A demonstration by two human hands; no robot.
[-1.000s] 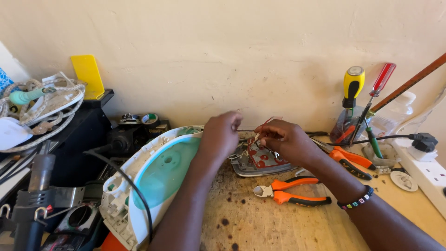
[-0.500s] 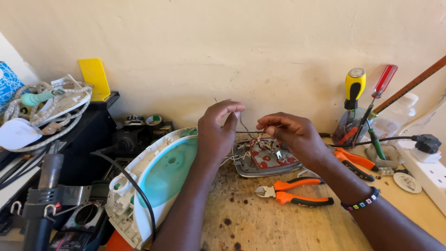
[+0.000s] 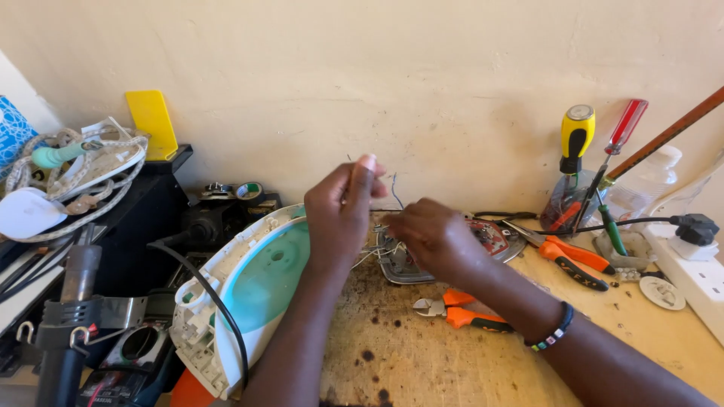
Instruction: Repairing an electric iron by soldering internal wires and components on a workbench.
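Observation:
My left hand [image 3: 341, 213] is raised above the bench with its fingers pinched on thin wires [image 3: 392, 188] that stand up from a metal iron soleplate [image 3: 445, 252]. My right hand [image 3: 428, 236] is lower, resting over the soleplate and gripping the same bundle of wires near its base. The soleplate lies flat against the wall, partly hidden by my right hand. A white and teal iron housing [image 3: 249, 294] lies tilted on the bench to the left of my left forearm.
Orange-handled cutters [image 3: 464, 309] and orange pliers [image 3: 573, 260] lie on the wooden bench [image 3: 422, 362]. A jar of screwdrivers [image 3: 577, 173] stands at the wall. A white power strip [image 3: 697, 275] sits right. A heat gun [image 3: 68, 316], tape rolls [image 3: 245, 191] and black boxes crowd the left.
My left hand has risen and pulled the wires upward. My right hand has dropped lower onto the soleplate. The view shifted slightly.

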